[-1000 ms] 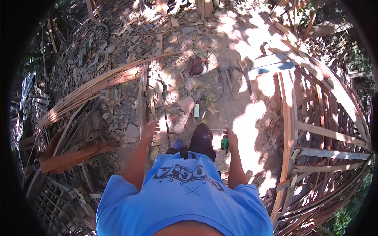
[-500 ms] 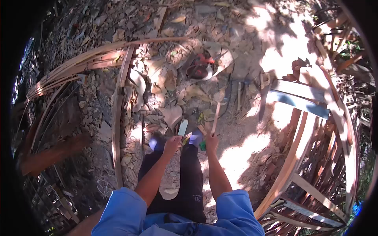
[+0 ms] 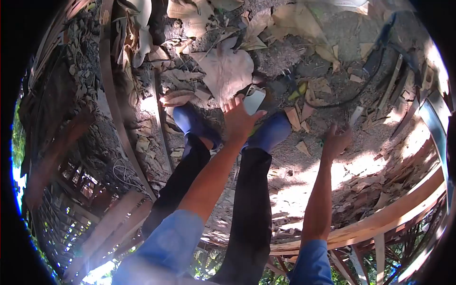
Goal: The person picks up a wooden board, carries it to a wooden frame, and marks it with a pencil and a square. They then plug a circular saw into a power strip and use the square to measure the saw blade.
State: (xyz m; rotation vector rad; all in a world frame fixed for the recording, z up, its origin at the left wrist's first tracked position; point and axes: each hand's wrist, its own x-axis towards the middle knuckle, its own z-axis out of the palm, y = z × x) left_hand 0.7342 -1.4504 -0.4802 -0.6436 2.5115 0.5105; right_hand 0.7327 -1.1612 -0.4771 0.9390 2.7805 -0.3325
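My left hand [image 3: 240, 121] is closed round a pale, flat, rounded slab [image 3: 255, 100] that looks like a smartphone, held above the ground between my two blue shoes [image 3: 270, 133]. Off to the right, my right hand [image 3: 337, 141] has its fingers curled in, low over the dirt. A short pale end of a wooden stick [image 3: 356, 115] shows just past its fingers; the rest is hidden by the hand or foreshortened. A small green bit shows beside that hand, too little of it to name.
Large dry leaves [image 3: 228, 66] litter the ground ahead. A long wooden strip [image 3: 116, 90] runs down the left side. Curved wooden pieces [image 3: 380, 223] form a frame at the lower right. A dark cord [image 3: 351, 99] loops across the dirt, and thin white wire [image 3: 124, 173] lies at left.
My view has tipped down and come closer to the ground. My hands have spread apart, the right one moving outward; its stick now shows much less of its length.
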